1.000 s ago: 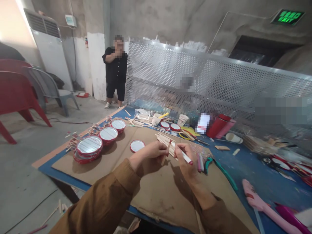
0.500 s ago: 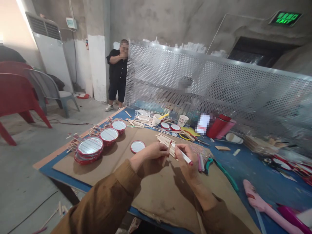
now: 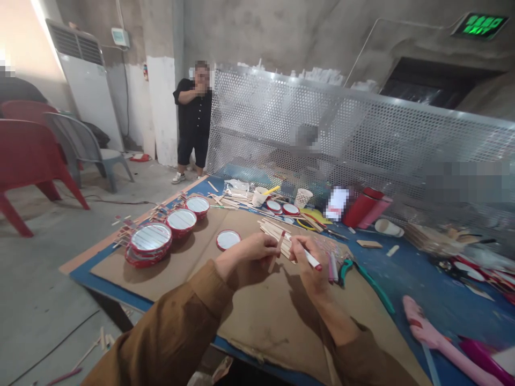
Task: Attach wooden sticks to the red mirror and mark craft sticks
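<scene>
My left hand (image 3: 259, 251) pinches a flat wooden stick (image 3: 277, 254) whose upper tip is red. To its right, my right hand (image 3: 311, 268) is closed around a white marker with a red end (image 3: 313, 260). The marker's tip end points toward the stick; whether they touch is too small to tell. Just behind both hands a pile of wooden sticks (image 3: 267, 229) lies on the brown cardboard (image 3: 257, 316). A round red-rimmed lid (image 3: 228, 239) lies left of the pile.
Several red-rimmed round tins (image 3: 151, 237) stand at the left. Teal-handled pliers (image 3: 374, 287) and a pink glue gun (image 3: 422, 321) lie at the right. Farther back are a paper cup (image 3: 302, 197), a red bottle (image 3: 363, 206) and a perforated metal screen (image 3: 261, 118). A person (image 3: 195, 120) stands beyond the table.
The marker has drawn back slightly to the right, away from the stick's red tip. My left hand keeps its pinch on the stick. The whole view has shifted a little.
</scene>
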`<act>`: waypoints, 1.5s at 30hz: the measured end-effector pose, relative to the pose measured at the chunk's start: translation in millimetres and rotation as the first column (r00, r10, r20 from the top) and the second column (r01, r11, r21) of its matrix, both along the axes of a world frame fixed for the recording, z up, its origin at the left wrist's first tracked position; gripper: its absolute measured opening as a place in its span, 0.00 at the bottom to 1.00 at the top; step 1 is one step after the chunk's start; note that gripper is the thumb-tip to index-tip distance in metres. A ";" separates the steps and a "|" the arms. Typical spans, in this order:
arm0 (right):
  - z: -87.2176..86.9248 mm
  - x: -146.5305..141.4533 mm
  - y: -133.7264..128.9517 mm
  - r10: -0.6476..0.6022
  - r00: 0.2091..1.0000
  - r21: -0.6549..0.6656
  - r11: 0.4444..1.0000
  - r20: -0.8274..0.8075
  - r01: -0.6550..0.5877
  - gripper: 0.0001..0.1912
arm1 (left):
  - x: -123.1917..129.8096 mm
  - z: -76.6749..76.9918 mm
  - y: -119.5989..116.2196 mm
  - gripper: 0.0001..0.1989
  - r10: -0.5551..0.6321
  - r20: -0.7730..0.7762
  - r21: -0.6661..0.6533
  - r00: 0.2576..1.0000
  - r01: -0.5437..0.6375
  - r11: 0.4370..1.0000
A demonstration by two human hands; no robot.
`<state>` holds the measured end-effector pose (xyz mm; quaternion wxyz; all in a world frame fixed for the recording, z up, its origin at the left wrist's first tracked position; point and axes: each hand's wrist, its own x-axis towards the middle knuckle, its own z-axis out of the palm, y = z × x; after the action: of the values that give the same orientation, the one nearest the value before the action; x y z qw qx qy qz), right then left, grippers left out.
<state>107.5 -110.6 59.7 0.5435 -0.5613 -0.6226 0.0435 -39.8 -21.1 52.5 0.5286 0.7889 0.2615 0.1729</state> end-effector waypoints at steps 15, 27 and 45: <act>-3.8 2.0 1.2 0.022 1.000 -0.015 1.000 -0.003 -0.022 0.15 | 0.0 0.2 -1.0 0.13 0.005 0.006 -0.006 1.000 -0.005 1.000; -1.8 1.6 0.3 0.024 0.999 0.004 1.000 -0.038 -0.024 0.16 | 0.9 -4.2 1.4 0.14 0.013 0.020 -0.040 1.000 -0.012 0.999; -0.6 2.8 1.0 0.026 0.999 0.014 1.000 -0.034 -0.025 0.15 | -0.6 -2.3 2.3 0.12 -0.028 -0.020 0.084 0.999 0.030 0.996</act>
<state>110.4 -109.6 59.1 0.5574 -0.5488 -0.6205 0.0559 -40.4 -18.8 50.2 0.4948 0.8157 0.2475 0.1688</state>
